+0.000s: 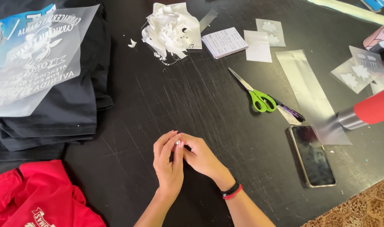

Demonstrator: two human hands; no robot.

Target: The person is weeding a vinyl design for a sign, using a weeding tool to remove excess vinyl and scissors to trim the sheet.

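Note:
My left hand [169, 162] and my right hand [202, 157] meet over the black table [192, 96], near its front edge. Together their fingertips pinch a tiny pale scrap [178, 143], too small to identify. My right wrist wears black and red bands [231, 190]. Green-handled scissors [255, 94] lie shut to the right, beyond my hands, with a dark pen [289, 111] beside them.
A stack of black shirts [53, 113] topped by a clear printed transfer film [34, 54] lies left. A red shirt [36, 197] is at bottom left. Crumpled white backing [171, 29], a notepad [224, 42], film strips [312, 96], a phone [312, 155] and a red heat tool [368, 111] are also here.

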